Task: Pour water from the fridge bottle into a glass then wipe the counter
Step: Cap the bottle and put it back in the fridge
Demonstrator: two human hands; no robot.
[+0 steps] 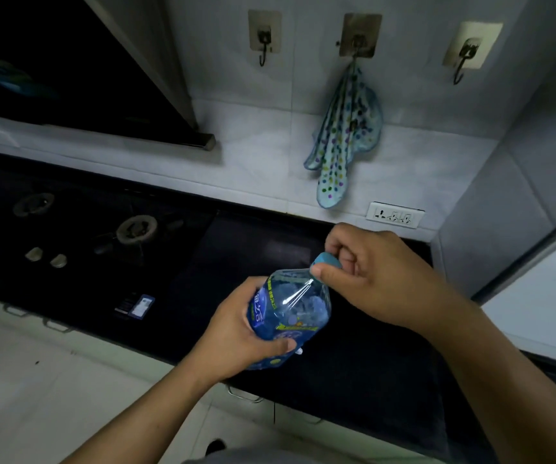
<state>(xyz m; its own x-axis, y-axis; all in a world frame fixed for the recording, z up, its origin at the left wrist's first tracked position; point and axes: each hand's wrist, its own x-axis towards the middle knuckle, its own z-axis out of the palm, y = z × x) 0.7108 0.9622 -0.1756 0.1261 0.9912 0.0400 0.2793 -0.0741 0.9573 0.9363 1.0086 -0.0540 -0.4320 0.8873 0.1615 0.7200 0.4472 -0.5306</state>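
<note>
A clear blue plastic water bottle (298, 308) with a blue label tilts over the dark counter (370, 380). My left hand (236, 333) wraps around its body from the left. My right hand (373, 276) pinches the light blue cap (326, 261) between thumb and fingers. A polka-dot cloth (340, 142) hangs from the middle wall hook. No glass is in view.
A black gas hob (102, 236) with two burners lies to the left under a dark hood (69, 78). A wall socket (395, 215) sits just above the counter's back edge. Two bare hooks flank the cloth. A white surface (544, 296) stands at the right.
</note>
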